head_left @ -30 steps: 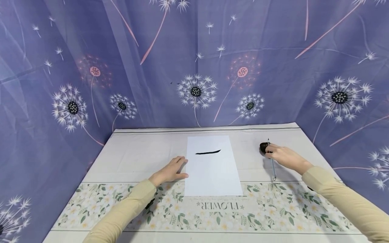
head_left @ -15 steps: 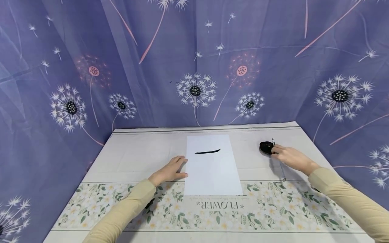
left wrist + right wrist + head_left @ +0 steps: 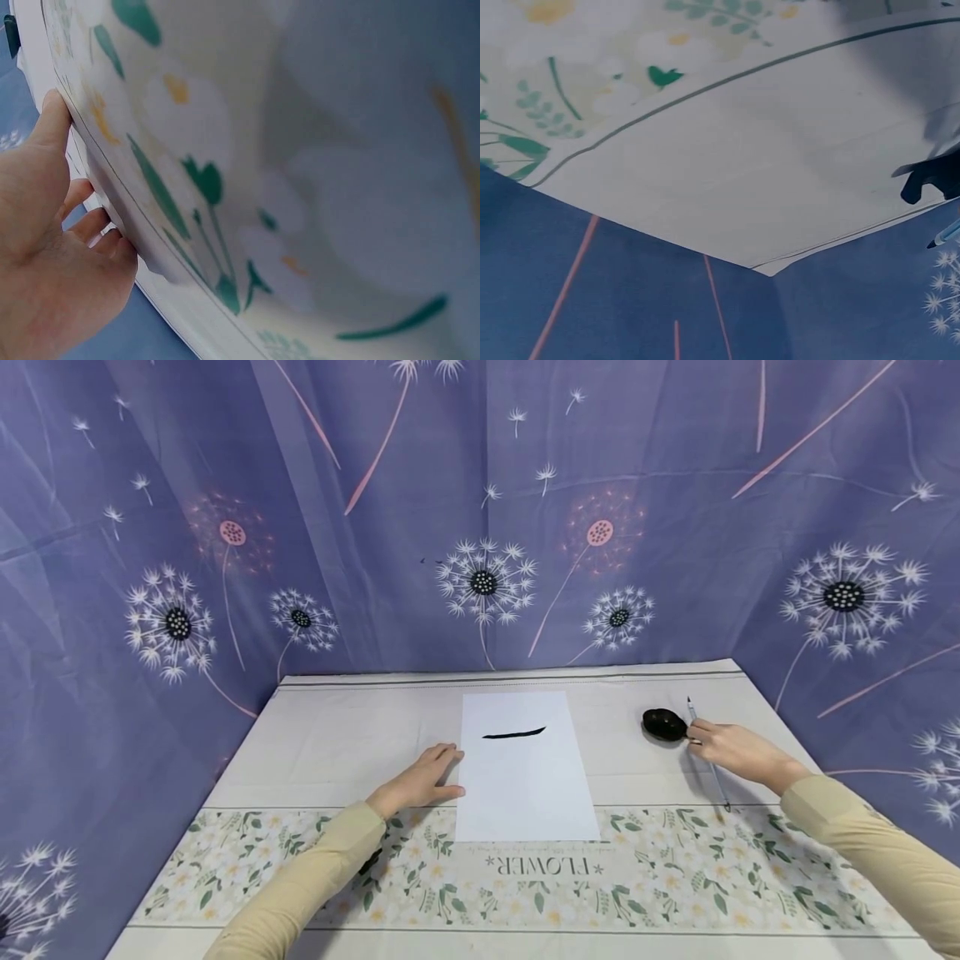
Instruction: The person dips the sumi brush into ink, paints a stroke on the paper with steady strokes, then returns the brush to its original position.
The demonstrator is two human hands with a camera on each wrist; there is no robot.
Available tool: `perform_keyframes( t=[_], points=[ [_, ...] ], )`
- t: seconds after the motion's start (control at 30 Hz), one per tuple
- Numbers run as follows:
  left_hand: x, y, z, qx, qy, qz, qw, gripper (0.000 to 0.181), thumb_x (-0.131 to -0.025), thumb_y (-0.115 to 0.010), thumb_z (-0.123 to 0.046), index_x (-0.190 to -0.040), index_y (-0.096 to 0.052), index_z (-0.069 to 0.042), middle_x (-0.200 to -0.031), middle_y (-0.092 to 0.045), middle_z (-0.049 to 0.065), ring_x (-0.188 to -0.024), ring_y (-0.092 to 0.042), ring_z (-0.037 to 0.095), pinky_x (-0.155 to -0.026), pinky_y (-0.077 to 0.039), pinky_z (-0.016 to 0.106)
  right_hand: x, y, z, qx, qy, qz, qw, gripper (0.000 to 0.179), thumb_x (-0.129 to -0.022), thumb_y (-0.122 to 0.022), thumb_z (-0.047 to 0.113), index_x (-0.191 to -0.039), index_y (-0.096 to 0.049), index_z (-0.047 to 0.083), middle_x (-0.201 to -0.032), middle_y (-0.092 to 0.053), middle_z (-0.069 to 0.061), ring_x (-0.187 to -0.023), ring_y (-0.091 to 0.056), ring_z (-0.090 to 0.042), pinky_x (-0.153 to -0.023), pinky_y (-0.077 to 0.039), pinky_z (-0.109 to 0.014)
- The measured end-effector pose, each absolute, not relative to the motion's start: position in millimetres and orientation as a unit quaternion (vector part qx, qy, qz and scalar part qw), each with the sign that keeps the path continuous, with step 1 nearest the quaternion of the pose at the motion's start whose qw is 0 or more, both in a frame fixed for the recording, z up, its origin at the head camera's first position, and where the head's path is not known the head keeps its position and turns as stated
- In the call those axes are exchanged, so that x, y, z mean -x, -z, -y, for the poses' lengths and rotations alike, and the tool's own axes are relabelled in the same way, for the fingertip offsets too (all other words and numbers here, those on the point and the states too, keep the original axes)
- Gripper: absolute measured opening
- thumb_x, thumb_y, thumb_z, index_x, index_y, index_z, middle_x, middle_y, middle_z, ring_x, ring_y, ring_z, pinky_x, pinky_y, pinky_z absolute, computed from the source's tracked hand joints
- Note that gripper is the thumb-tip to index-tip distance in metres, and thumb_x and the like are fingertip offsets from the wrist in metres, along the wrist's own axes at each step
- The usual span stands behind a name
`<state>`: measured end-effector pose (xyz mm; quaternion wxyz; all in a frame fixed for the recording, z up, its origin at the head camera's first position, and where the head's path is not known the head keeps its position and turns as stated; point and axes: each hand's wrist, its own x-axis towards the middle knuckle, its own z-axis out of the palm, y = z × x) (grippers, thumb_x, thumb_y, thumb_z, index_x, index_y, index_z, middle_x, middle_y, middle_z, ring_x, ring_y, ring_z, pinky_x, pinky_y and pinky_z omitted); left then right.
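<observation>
A sheet of white paper [image 3: 525, 785] lies mid-table with one black stroke [image 3: 513, 733] across its upper part. My left hand [image 3: 420, 781] rests at the paper's left edge, fingers extended, thumb touching the edge. In the left wrist view, the left hand [image 3: 64, 225] shows its palm side beside the flowered cloth. My right hand [image 3: 738, 752] pinches a slim pale writing brush [image 3: 716, 781] with a dark tip, just right of a round black ink dish [image 3: 663, 725]. The right wrist view catches the brush [image 3: 949, 234] at its right border; the right hand is outside that view.
A white tablecloth [image 3: 360, 718] with a flowered band [image 3: 300, 868] and upside-down "FLOWER" lettering covers the table. Purple dandelion curtains [image 3: 375, 527] enclose the back and sides. A black object [image 3: 934, 180] shows at the right of the right wrist view.
My right hand has moved right with the brush, away from the ink dish, uncovering more of the dish. The brush now slants more. The left hand and paper have stayed put.
</observation>
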<state>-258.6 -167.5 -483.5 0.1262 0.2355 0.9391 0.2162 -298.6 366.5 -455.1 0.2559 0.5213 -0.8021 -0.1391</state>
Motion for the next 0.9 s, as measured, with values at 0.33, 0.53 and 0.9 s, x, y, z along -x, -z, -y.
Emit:
perform_keyframes(
  t=[0.33,0.53,0.9],
  points=[
    [258.7,483.8,168.1,-0.240,-0.216,-0.938,0.126,0.073,-0.094,-0.061,-0.041,-0.150,-0.031,-0.006,-0.158,-0.022,0.019,-0.147,-0.021,0.036,-0.121,-0.025,0.049,295.4,459.3,-377.7,-0.513,0.147,0.807,0.252,0.021,-0.059,-0.066,-0.009,-0.071,-0.062,0.007,-0.085,-0.058,-0.010,-0.078,-0.055,-0.022,-0.051,-0.053,-0.034],
    [258.3,482.8,168.7,-0.242,-0.226,-0.935,0.124,0.072,-0.094,-0.061,-0.039,-0.150,-0.032,-0.004,-0.158,-0.022,0.021,-0.147,-0.021,0.037,-0.120,-0.026,0.051,293.4,458.0,-379.5,-0.517,0.161,0.803,0.247,0.020,-0.059,-0.070,-0.009,-0.069,-0.062,0.006,-0.081,-0.055,-0.010,-0.073,-0.052,-0.021,-0.049,-0.051,-0.032],
    [259.6,484.0,167.5,-0.238,-0.216,-0.939,0.127,0.073,-0.093,-0.062,-0.041,-0.150,-0.031,-0.005,-0.158,-0.022,0.020,-0.147,-0.021,0.036,-0.120,-0.025,0.050,287.7,463.2,-385.5,-0.509,0.189,0.813,0.212,0.029,-0.055,-0.082,-0.006,-0.074,-0.066,0.009,-0.083,-0.058,-0.008,-0.077,-0.057,-0.020,-0.053,-0.054,-0.028]
  ],
)
